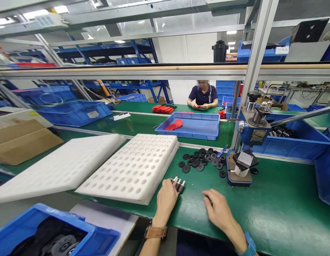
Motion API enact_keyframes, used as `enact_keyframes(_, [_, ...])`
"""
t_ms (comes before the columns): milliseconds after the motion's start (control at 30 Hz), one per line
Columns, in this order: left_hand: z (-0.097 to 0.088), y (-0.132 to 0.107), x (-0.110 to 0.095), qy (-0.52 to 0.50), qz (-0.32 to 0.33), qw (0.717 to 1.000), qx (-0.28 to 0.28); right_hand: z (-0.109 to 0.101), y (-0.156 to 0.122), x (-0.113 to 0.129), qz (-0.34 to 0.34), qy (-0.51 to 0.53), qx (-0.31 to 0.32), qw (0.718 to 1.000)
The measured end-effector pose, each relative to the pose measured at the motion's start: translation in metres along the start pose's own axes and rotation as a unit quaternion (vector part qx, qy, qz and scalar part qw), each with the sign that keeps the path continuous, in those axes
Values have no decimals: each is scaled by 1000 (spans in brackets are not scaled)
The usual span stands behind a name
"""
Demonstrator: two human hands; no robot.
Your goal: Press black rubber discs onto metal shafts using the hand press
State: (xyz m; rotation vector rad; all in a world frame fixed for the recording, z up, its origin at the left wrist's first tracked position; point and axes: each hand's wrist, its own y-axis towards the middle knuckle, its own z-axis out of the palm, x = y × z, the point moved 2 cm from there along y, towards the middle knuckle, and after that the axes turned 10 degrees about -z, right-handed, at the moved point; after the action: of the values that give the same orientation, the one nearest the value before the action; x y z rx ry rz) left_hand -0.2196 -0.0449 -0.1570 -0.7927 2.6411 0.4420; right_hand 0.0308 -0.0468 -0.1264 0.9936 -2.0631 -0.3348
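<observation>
My left hand [167, 195], with a brown watch strap at the wrist, is closed around several small dark cylinders with white pins [180, 187] close to the table surface. Its fingertips are partly hidden behind the hand. To the right, my right hand [218, 210] is held over the green tabletop [197, 202], holding nothing, its thumb apart from loosely bent fingers. Beyond both hands lies a loose pile of black round discs [200, 167], some with holes. Left of my left hand is a white foam tray [132, 170] with rows of round holes.
A lever press [241, 167] stands on the right near a metal post. Another foam sheet [66, 160] and a cardboard box [23, 140] lie left. A blue bin [100, 236] is at lower left, a blue tray [191, 136] ahead. A co-worker [203, 96] sits opposite.
</observation>
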Motion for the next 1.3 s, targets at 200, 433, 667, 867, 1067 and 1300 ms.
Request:
enact_keyframes(200, [13, -5, 7, -31, 4, 999, -20, 55, 58, -14, 33, -55, 27, 998])
enact_keyframes(433, [14, -6, 10, -68, -18, 997, -35, 69, 106, -63, 110, -80, 9, 991])
enact_keyframes(667, [6, -5, 16, -110, -79, 988, -81, 61, 84, -79, 159, 37, -75, 984])
enact_keyframes(867, [-5, -41, -21, -229, -64, 971, -31, 24, 44, -75, 189, 175, -148, 955])
enact_keyframes(1067, [-7, -109, -109, -395, 101, 881, 238, -21, -11, -33, 165, 212, -175, 947])
enact_keyframes(1300, [8, -138, -135, -444, 115, 822, 337, -51, -64, -18, 156, 159, -199, 954])
